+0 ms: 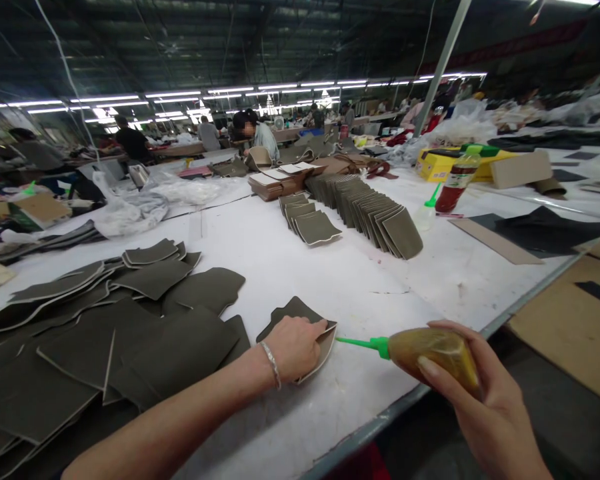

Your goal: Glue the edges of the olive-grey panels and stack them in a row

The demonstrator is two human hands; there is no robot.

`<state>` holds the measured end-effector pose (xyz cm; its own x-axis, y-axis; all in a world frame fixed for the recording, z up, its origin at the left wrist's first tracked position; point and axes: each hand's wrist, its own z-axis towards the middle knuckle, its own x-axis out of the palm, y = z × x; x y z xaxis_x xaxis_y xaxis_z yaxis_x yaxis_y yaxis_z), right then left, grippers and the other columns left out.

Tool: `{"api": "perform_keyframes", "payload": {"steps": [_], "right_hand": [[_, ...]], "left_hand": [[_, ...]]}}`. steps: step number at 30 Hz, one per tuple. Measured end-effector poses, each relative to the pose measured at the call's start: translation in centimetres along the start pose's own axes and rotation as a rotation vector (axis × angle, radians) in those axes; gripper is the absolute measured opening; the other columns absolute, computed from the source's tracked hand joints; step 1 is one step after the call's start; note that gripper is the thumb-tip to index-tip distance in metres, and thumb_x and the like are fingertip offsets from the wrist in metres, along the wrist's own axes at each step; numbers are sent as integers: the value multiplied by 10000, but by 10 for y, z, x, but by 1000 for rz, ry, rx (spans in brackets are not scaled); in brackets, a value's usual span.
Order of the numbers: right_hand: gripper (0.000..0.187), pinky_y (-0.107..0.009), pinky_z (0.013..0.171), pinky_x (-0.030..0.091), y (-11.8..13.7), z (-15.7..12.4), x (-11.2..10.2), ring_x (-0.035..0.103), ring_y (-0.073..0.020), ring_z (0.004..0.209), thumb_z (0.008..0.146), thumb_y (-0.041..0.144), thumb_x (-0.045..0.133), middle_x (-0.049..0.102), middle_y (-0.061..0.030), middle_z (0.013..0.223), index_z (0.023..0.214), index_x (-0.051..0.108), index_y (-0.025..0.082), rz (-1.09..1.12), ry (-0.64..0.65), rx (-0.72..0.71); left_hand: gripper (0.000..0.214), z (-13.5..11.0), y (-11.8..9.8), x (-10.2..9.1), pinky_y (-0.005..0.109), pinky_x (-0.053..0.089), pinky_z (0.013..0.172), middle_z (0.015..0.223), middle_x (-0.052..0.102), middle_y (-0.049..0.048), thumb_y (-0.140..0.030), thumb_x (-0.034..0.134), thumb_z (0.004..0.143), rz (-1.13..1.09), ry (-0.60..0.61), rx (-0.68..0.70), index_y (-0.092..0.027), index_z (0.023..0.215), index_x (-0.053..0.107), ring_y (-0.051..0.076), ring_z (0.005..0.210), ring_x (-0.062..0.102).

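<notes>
My left hand (296, 347) rests closed on a dark olive cut piece (293, 313) with a pale edge, pressing it onto the white table (340, 280). My right hand (473, 390) is wrapped round a squeeze bottle of amber glue (433, 352). Its green nozzle points left, with the tip close to the piece's right edge. A spread of similar dark olive pieces (130, 333) lies to the left of my left hand.
Fanned rows of olive pieces (365, 213) stand at mid-table, with a smaller stack (313, 227) beside them. A second glue bottle (455, 183) and a yellow box (443, 167) sit at the right. Cardboard sheets (575, 333) lie beyond the table's edge. People work at far tables.
</notes>
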<state>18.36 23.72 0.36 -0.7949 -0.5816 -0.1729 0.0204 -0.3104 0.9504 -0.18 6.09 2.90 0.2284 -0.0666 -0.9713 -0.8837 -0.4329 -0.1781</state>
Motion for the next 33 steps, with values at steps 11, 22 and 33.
{"api": "perform_keyframes", "payload": {"steps": [11,22,33], "right_hand": [[502,-292,705,473,14,4,13,613,-199,831,786,544,676,610,-24,1034,1175,519,269,-502,89,-351],[494,-314,654,465,15,-3,15,621,-205,760,812,589,636,623,-25,1004,1165,514,267,-584,84,-367],[516,-323,665,481,8,-2,11,625,-230,812,773,620,651,635,-17,1005,1144,536,281,-499,86,-198]], "left_hand": [[484,3,-6,3,466,535,725,920,673,134,-228,389,835,32,-1,-25,-177,1292,540,326,810,657],[486,-2,1,7,432,523,765,960,664,87,-302,451,846,-68,-37,-24,-314,1326,525,293,832,651],[480,-4,-1,7,468,545,722,912,641,99,-329,401,879,-42,-27,-12,-318,1347,507,311,790,656]]}}
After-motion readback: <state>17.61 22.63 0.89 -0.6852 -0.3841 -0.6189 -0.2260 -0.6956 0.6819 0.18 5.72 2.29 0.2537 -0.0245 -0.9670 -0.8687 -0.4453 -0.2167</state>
